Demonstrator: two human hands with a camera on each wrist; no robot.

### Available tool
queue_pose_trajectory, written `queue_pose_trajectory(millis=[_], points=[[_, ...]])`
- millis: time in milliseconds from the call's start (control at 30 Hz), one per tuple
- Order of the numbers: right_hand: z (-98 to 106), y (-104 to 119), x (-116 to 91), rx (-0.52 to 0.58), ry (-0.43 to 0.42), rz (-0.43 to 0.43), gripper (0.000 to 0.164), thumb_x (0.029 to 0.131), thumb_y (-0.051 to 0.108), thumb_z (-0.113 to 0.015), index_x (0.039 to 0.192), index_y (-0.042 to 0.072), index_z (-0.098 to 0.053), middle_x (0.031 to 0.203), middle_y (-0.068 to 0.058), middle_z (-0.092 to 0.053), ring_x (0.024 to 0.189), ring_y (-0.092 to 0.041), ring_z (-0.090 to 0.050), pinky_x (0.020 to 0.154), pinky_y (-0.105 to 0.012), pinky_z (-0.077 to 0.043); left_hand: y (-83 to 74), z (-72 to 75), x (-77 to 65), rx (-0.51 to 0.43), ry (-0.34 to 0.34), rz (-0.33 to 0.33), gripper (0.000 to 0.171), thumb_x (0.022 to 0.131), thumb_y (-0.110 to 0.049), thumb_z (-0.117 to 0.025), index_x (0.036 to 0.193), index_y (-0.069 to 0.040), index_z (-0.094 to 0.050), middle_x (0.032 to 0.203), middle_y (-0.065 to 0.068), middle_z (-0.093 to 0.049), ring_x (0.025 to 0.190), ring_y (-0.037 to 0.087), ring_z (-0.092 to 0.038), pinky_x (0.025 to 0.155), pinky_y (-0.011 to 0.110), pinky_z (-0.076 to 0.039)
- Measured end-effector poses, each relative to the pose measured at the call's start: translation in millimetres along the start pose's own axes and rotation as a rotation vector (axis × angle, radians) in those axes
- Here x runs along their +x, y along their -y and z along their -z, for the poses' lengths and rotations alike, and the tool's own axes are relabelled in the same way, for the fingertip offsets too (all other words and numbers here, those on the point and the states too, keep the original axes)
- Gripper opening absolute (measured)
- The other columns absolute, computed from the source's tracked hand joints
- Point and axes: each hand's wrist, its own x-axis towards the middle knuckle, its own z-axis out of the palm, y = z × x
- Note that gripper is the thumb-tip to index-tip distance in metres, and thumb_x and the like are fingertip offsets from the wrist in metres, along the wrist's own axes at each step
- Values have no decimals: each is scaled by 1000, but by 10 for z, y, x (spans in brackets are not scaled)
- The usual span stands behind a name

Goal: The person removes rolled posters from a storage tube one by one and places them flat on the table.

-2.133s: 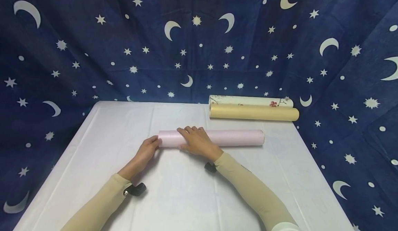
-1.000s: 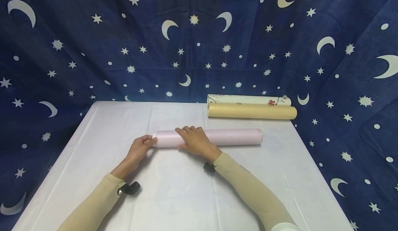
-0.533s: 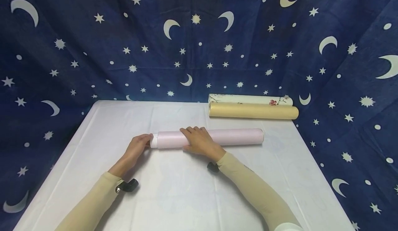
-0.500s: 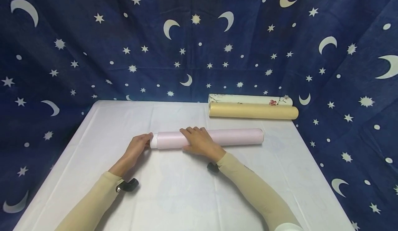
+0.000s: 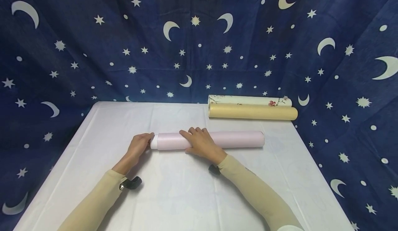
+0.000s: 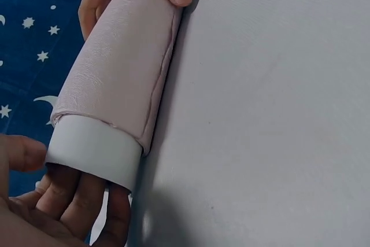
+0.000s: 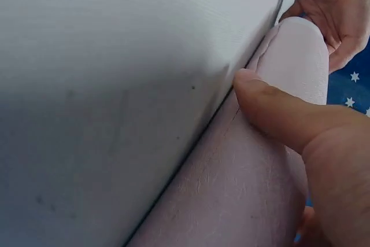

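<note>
Right hand [image 5: 202, 145] and left hand [image 5: 136, 149] are both holding on to a pink roll [image 5: 239, 139]: the right is gripping it from above, just left of its middle, thumb lying on the near side and fingers bending over the far side; the left is pinching the rim of a white tube [image 6: 92, 146], its fingers reaching inside the open end and its thumb meeting the outside. Behind, a dark blue cloth [image 5: 93, 40] printed with moons and stars is hanging. Before it, a white table [image 5: 174, 189] is filling the foreground. Beige sleeves [image 5: 94, 200] are covering both forearms. The pink roll is lying crosswise near the table's middle, and the white tube is sticking out of its left end. Farther back on the right, a yellow roll [image 5: 253, 112] is lying just in front of a cream roll [image 5: 242, 100]. Black devices [image 5: 133, 183] are sitting at both wrists. A small red blossom [image 5: 272, 103] is showing on the cream roll.
</note>
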Motion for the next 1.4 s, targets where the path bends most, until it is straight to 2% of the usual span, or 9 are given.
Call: queue_pose_trajectory(millis=[267, 400, 533, 667, 800, 1167, 1400], points=[[48, -20, -31, 36, 58, -56, 77, 84, 53, -70, 149, 27, -39, 134, -3, -56, 119, -26, -55, 95, -46, -42, -15, -38, 22, 4, 2, 4, 49, 103, -37, -42, 130, 1, -57, 122, 16, -63, 111, 26, -58, 103, 44, -46], [53, -45, -49, 55, 62, -59, 77, 85, 50, -71, 150, 28, -37, 131, -5, -59, 116, -28, -58, 94, -46, -43, -25, -46, 32, -2, -4, 4, 48, 102, -34, -43, 131, 2, -57, 122, 16, -63, 105, 22, -59, 96, 38, -50], [53, -49, -58, 39, 40, -27, 76, 85, 48, -72, 150, 29, -38, 122, -4, -62, 109, -27, -59, 89, -44, -45, -26, -42, 39, -14, -6, 4, 48, 102, -33, -43, 133, 2, -55, 125, 17, -62, 106, 22, -59, 95, 36, -50], [38, -52, -73, 40, 23, -27, 77, 84, 48, -73, 150, 30, -38, 123, -6, -60, 110, -27, -58, 89, -45, -44, -13, -35, 31, -29, -1, -6, 48, 103, -32, -43, 133, 3, -54, 131, 19, -59, 116, 27, -56, 100, 40, -47], [33, -66, -84, 40, 2, -37, 77, 84, 46, -75, 150, 31, -39, 125, -8, -60, 111, -29, -57, 89, -46, -43, 5, 1, 24, -42, -26, -30, 45, 102, -30, -43, 130, 3, -57, 134, 20, -56, 120, 29, -52, 100, 39, -44], [54, -164, -148, 19, -28, -45, 75, 84, 42, -76, 148, 31, -40, 125, -10, -59, 111, -32, -57, 91, -48, -42, 13, 43, 20, -39, -54, -29, 44, 103, -28, -43, 129, 4, -57, 132, 19, -57, 109, 25, -56, 87, 30, -47], [88, -238, -235, 1, -58, -58, 76, 82, 42, -77, 148, 32, -40, 125, -10, -59, 111, -33, -56, 92, -50, -42, -1, 79, 11, -40, -71, -34, 44, 103, -31, -43, 128, 2, -58, 131, 19, -57, 107, 24, -56, 87, 30, -46]])
